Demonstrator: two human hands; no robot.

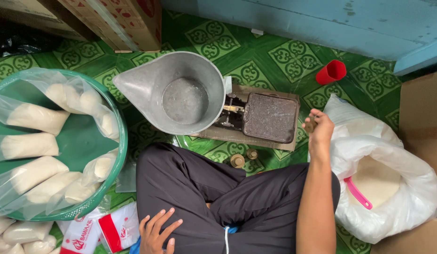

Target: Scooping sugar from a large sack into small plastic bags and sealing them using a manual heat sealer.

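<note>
Green patterned floor mat, balance scale [256, 117] with metal scoop pan [178, 91] in front, right hand [318, 126] pinching a small brass weight [311, 125] beside the scale's flat plate [270, 117], left hand [157, 231] spread loose on the knee, white sack of sugar [383, 178] at right

Floor [275, 61] is covered in green vinyl with a repeated yellow-green scroll pattern. A worn pale-blue painted wall [322, 23] is seen from 12 to 2 o'clock. Cardboard boxes [120, 21] are stacked at 11 o'clock; another cardboard box [423, 110] is set at 3 o'clock. Light is even and soft.
</note>
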